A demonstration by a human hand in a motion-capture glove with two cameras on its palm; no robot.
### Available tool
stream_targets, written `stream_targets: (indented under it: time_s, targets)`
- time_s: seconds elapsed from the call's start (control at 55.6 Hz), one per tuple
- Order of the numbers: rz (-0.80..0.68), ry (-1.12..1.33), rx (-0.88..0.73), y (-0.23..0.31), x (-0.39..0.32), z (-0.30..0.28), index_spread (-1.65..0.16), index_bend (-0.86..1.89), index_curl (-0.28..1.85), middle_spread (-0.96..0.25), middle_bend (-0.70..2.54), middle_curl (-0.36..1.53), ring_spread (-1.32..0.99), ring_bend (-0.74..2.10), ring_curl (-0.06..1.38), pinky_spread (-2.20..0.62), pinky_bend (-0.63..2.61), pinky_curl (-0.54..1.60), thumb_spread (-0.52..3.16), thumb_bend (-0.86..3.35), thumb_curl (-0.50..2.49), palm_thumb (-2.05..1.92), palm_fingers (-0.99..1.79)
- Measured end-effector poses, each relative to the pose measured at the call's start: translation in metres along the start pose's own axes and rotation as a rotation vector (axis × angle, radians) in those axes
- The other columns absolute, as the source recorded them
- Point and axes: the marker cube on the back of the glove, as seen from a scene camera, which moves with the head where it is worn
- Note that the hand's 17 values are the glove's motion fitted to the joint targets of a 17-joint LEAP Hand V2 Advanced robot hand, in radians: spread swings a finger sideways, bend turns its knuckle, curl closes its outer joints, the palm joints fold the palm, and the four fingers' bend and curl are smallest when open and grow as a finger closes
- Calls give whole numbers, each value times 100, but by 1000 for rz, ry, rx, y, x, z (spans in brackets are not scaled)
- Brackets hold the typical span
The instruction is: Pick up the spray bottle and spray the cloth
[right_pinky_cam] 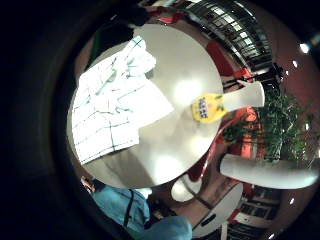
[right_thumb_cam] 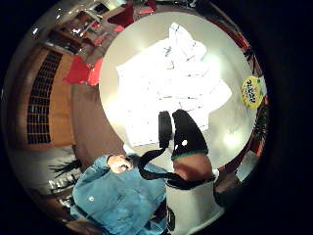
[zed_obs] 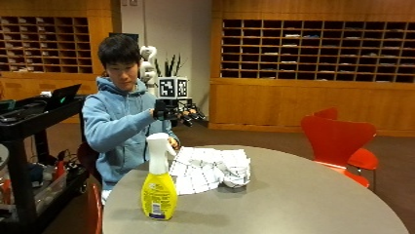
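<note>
A yellow spray bottle [zed_obs: 159,187] with a white trigger head stands upright near the table's front left edge. A white checked cloth [zed_obs: 207,168] lies crumpled on the round grey table [zed_obs: 292,195], just behind and to the right of the bottle. My gloved right hand [zed_obs: 175,112] is raised at chest height, well above the cloth's far edge, fingers spread and holding nothing. Both palm views look down on the table from high up: the cloth [right_pinky_cam: 112,107] [right_thumb_cam: 171,83] is spread out, with the bottle [right_pinky_cam: 215,105] [right_thumb_cam: 252,92] beside it near the table's rim. The gloved thumb [right_thumb_cam: 188,134] sticks out straight.
The person's bare left hand [zed_obs: 174,143] rests at the table's edge behind the bottle. A red chair [zed_obs: 337,139] stands at the table's right side. A black cart [zed_obs: 26,146] with gear stands on the left. Bare tabletop lies to the right of the cloth.
</note>
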Motion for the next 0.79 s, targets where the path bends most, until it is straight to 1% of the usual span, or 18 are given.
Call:
stream_targets:
  time_s: [0.054, 0.126, 0.27, 0.342, 0.414, 0.576, 0.666, 0.792]
  targets:
    - [10, -10, 51, -2, 2, -5, -23, 24, 11, -3, 22, 8, 6, 23, 7, 13, 39, 12, 54, 30, 13, 49, 42]
    - [30, -63, 152, 0, 6, -15, -29, 22, 17, -3, 21, 12, 8, 23, 11, 17, 39, 17, 73, 29, 18, 52, 38]
    - [76, -163, 347, 18, 19, -31, -34, 18, 22, -3, 19, 17, 11, 21, 14, 21, 37, 21, 94, 24, 24, 54, 36]
    - [117, -210, 453, 36, 28, -38, -36, 17, 24, -3, 18, 19, 12, 21, 15, 22, 37, 23, 100, 21, 26, 56, 34]
    - [148, -258, 513, 57, 32, -41, -36, 16, 24, -3, 19, 21, 12, 21, 16, 22, 37, 25, 103, 19, 28, 58, 33]
    - [149, -373, 652, 83, 64, -31, -36, 13, 25, -3, 18, 24, 13, 24, 19, 23, 39, 28, 107, 13, 33, 61, 29]
    - [217, -403, 713, 105, 81, -17, -35, 13, 24, -2, 19, 25, 14, 25, 21, 23, 41, 30, 108, 10, 34, 62, 27]
    - [331, -484, 817, 124, 126, 12, -34, 13, 24, -2, 19, 27, 14, 28, 23, 23, 42, 31, 107, 5, 36, 64, 26]
